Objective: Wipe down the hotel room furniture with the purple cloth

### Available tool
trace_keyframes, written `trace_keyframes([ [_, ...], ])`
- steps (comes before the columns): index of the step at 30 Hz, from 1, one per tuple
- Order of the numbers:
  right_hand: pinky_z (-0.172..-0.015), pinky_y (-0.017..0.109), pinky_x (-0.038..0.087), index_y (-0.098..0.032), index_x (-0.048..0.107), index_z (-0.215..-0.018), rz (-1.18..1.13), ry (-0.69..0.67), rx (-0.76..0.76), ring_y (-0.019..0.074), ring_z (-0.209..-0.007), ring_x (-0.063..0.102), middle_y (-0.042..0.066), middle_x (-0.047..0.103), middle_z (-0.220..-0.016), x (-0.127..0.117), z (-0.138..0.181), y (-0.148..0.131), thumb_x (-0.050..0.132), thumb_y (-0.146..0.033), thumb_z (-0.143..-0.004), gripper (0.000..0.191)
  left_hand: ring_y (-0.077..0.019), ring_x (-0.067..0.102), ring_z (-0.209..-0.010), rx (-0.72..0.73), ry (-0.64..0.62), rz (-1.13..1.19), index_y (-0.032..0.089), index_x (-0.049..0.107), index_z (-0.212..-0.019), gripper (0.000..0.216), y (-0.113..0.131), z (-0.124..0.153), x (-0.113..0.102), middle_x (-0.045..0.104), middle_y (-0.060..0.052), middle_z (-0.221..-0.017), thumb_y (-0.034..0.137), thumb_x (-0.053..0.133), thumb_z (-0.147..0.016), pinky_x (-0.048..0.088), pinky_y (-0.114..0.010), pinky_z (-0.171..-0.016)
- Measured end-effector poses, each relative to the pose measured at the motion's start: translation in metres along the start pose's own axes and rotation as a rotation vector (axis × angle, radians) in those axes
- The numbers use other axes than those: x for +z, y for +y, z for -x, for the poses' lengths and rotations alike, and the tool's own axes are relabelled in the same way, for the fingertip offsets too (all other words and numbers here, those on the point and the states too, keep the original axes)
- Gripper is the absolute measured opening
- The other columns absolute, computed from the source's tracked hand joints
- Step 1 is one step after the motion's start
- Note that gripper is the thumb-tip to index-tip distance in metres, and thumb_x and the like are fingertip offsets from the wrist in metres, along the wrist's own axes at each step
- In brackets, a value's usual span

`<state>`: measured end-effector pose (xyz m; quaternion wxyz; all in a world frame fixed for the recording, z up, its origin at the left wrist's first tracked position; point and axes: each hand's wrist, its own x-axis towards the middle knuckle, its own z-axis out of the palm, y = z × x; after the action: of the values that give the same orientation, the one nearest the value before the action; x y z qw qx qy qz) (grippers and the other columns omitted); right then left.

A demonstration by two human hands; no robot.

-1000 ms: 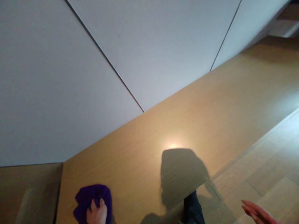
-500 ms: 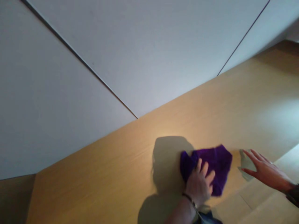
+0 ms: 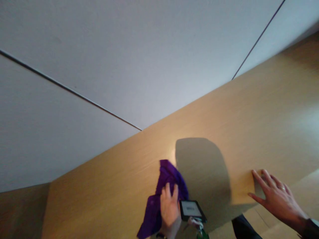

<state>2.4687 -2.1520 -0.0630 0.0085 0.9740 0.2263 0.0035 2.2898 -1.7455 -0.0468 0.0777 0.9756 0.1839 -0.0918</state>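
Observation:
My left hand (image 3: 170, 204) presses down on a purple cloth (image 3: 152, 210), fingers close together over its bunched middle. The cloth lies on a light wood surface (image 3: 104, 186), one part spread above the fingers and another trailing to the lower left. My left thumb is hidden. At the right, my right hand (image 3: 274, 192) is open, fingers spread, its fingertips at the front edge of the wood surface. It holds nothing.
Pale panels (image 3: 149, 59) with dark seams rise behind the wood surface. A small black-framed device with a grey screen (image 3: 191, 209) hangs beside my left hand, with a cord (image 3: 198, 224) below it. A rounded shadow falls on the wood. Planked flooring (image 3: 264, 214) shows past the front edge.
My left hand has moved left, taking the purple cloth along, and the cloth is more bunched. My right hand is slightly lower in view. The black-framed device has come into view.

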Motion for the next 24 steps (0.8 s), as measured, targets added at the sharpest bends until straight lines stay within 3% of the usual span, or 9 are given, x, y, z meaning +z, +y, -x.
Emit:
trace_keyframes([
  [3,-0.094,0.067,0.041,-0.011,0.043,-0.140,-0.020,0.056,-0.047,0.0438,-0.127,0.039,0.020,0.044,-0.139,-0.015,-0.014,0.012,0.021,-0.071,-0.092,0.080,-0.0338,0.048,-0.121,0.111,-0.061,0.213,0.030,0.063,-0.125,0.044,0.068,-0.020,-0.024,0.053,-0.011,-0.133,0.035,0.064,-0.081,0.045,-0.047,-0.101],
  [5,-0.098,0.064,0.043,-0.010,0.043,-0.140,-0.095,0.081,-0.119,0.0397,-0.131,0.037,0.019,0.045,-0.140,-0.024,-0.029,0.011,0.022,-0.065,-0.096,0.074,-0.0286,0.051,-0.115,0.084,-0.006,0.251,0.026,0.064,-0.122,0.037,0.084,-0.037,-0.047,0.058,-0.010,-0.122,0.038,0.053,-0.090,0.044,-0.045,-0.101],
  [8,-0.099,0.046,0.051,-0.010,0.045,-0.139,-0.279,0.025,-0.302,0.0275,-0.126,0.046,0.014,0.051,-0.135,-0.033,-0.058,-0.024,0.030,-0.046,-0.101,0.054,-0.0233,0.052,-0.108,0.089,0.086,0.138,0.019,0.057,-0.130,0.041,0.090,-0.071,-0.066,0.059,-0.011,-0.114,0.016,0.038,-0.094,0.045,-0.040,-0.098],
  [10,-0.095,0.041,0.055,-0.014,0.050,-0.137,-0.337,-0.035,-0.396,0.0241,-0.123,0.050,0.010,0.054,-0.135,-0.038,-0.078,-0.069,0.031,-0.032,-0.101,0.044,-0.0226,0.052,-0.107,0.118,0.091,0.043,0.019,0.053,-0.134,0.050,0.092,-0.092,-0.062,0.057,-0.012,-0.117,0.005,0.038,-0.089,0.047,-0.038,-0.095],
  [12,-0.102,0.040,0.051,-0.015,0.049,-0.138,-0.362,-0.083,-0.512,0.0220,-0.128,0.046,0.007,0.049,-0.140,-0.040,-0.092,-0.119,0.030,-0.014,-0.097,0.046,-0.0228,0.052,-0.105,0.158,0.059,-0.019,0.023,0.049,-0.138,0.057,0.095,-0.101,-0.048,0.055,-0.010,-0.118,0.002,0.042,-0.085,0.049,-0.037,-0.090],
  [16,-0.113,0.045,0.040,-0.011,0.047,-0.139,-0.395,-0.004,-0.546,0.0230,-0.136,0.035,0.005,0.042,-0.146,-0.030,-0.097,-0.189,0.034,-0.005,-0.087,0.054,-0.0243,0.052,-0.103,0.185,-0.021,-0.086,0.025,0.050,-0.136,0.051,0.099,-0.089,-0.021,0.055,-0.010,-0.114,0.007,0.043,-0.088,0.050,-0.037,-0.085],
  [19,-0.112,0.046,0.040,-0.006,0.049,-0.137,-0.390,0.026,-0.481,0.0249,-0.136,0.036,0.010,0.043,-0.145,-0.020,-0.098,-0.203,0.039,-0.011,-0.090,0.048,-0.0247,0.052,-0.103,0.159,-0.068,-0.093,0.020,0.056,-0.129,0.043,0.104,-0.087,-0.018,0.057,-0.011,-0.111,0.007,0.040,-0.091,0.049,-0.038,-0.088],
  [24,-0.117,0.050,0.031,-0.002,0.047,-0.137,-0.358,0.011,-0.436,0.0271,-0.138,0.032,0.015,0.041,-0.145,-0.022,-0.128,-0.198,0.044,-0.015,-0.090,0.049,-0.0212,0.055,-0.101,0.070,-0.063,0.007,0.019,0.051,-0.134,0.044,0.116,-0.121,-0.027,0.060,-0.010,-0.108,0.010,0.033,-0.095,0.048,-0.034,-0.089],
])
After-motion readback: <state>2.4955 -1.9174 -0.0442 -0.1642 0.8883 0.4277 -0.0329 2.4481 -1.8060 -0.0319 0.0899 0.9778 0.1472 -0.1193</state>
